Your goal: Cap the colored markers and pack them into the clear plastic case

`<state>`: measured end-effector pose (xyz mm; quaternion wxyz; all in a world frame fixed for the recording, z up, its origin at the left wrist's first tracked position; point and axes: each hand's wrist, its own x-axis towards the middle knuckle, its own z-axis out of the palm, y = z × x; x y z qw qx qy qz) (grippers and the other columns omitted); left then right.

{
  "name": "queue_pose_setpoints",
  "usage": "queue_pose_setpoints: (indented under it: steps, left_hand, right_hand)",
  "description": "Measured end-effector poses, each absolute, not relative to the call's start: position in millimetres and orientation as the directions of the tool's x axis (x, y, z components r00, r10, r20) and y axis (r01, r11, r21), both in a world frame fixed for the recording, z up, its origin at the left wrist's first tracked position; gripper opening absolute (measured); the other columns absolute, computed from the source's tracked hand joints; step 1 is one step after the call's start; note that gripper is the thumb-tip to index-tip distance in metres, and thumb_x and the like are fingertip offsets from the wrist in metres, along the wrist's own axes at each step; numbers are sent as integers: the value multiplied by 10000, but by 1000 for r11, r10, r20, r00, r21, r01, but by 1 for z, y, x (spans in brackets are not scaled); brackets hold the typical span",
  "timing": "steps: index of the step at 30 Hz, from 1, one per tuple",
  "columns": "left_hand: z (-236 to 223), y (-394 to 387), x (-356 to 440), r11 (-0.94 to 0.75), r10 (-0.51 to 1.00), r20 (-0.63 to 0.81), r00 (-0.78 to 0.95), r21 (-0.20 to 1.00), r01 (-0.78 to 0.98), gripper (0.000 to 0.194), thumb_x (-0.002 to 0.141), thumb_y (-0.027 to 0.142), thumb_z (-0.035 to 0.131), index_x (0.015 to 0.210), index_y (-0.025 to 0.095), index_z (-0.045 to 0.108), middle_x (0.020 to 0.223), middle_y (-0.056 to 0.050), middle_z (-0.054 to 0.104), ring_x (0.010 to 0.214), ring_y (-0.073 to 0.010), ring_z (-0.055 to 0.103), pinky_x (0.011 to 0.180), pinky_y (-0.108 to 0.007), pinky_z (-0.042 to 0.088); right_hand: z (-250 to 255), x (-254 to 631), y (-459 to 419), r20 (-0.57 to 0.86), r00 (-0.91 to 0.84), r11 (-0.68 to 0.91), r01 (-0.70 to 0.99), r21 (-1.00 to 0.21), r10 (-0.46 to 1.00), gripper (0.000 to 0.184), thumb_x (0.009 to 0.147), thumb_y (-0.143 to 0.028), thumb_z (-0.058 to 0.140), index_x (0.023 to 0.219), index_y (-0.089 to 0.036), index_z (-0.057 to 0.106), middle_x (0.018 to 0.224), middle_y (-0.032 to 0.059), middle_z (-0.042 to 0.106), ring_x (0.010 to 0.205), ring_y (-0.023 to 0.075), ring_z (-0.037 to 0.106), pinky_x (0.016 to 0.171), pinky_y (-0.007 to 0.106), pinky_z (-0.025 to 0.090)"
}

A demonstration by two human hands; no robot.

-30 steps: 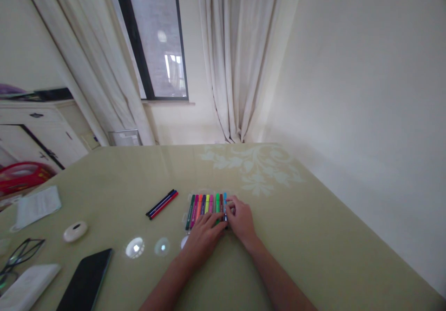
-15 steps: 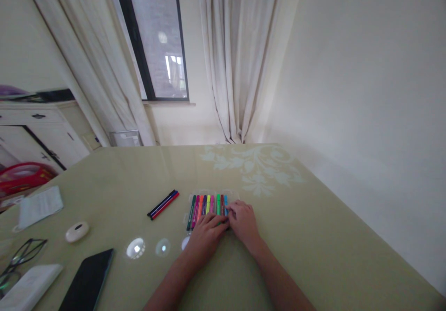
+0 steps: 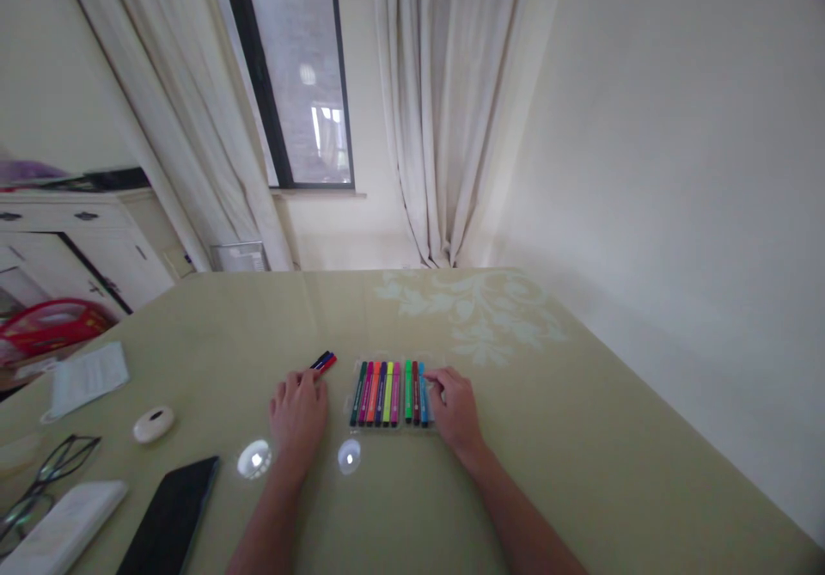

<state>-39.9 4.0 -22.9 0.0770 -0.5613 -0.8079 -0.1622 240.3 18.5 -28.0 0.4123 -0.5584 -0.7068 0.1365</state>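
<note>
A row of several coloured markers (image 3: 388, 393) lies in a clear plastic pouch on the green table (image 3: 580, 437). My right hand (image 3: 455, 409) rests at the pouch's right edge, its fingers curled against the blue marker. To the left, my left hand (image 3: 298, 412) lies over the loose markers (image 3: 324, 361), a red, a blue and a black one. Only their far tips show past its fingers. I cannot see whether the fingers have closed around them.
At the left of the table lie a black phone (image 3: 168, 519), a white case (image 3: 61, 528), glasses (image 3: 45, 472), a white oval object (image 3: 153, 425) and a folded paper (image 3: 87, 375). A red basket (image 3: 48, 326) and white cabinet (image 3: 83, 240) stand beyond. Curtains and a window are behind.
My left hand has left the marker pouch and moved left onto the loose markers. The whole row of markers in the pouch now shows. My right hand has stayed at the pouch's right edge.
</note>
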Motion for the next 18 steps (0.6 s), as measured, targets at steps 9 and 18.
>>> queue_pose_setpoints:
  steps: [9, 18]
  left_hand:
    - [-22, 4, -40, 363, 873, 299, -386, 131, 923, 328, 1027, 357, 448, 1205, 154, 633, 1178, -140, 637, 1090, -318, 574, 839, -407, 427]
    - [-26, 8, -34, 260, 903, 295, -312, 202, 944, 296, 1019, 327, 419, 1016, 176, 674, 1115, -154, 662, 1083, -335, 595, 886, -449, 470]
  right_hand:
    - [-27, 240, 17, 445, -37, 358, 657, -664, 895, 305, 875, -82, 495, 979, -205, 754, 972, 65, 762, 939, 226, 677, 873, 340, 411]
    - [-27, 237, 17, 472, -70, 391, 672, -629, 879, 268, 898, -92, 521, 993, -208, 743, 959, 61, 753, 941, 224, 668, 862, 340, 403]
